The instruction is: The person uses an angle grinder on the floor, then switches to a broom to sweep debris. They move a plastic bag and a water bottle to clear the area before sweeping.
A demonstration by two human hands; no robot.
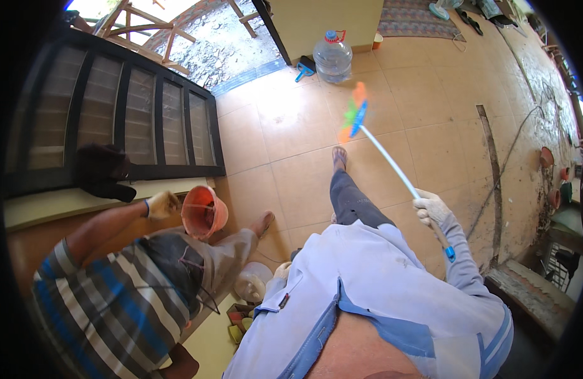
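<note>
My right hand (431,207), in a pale work glove, is closed around the light-blue handle of a broom (392,158). The broom's blue head has orange and green bristles, blurred by motion, and points away from me over the tiles. Its handle end with a blue cap lies along my right forearm. Only a small part of my gloved left hand (283,270) shows beside my shirt, close to a whitish translucent bucket (252,282); its fingers are mostly hidden, so I cannot tell whether it holds anything.
At left a co-worker in a striped shirt holds an orange bucket (204,213) with a gloved hand. A dark-framed door (140,117) stands behind. A large water bottle (333,58) and a blue-black dustpan (305,68) are by the doorway. A cable (503,177) and pots line the right.
</note>
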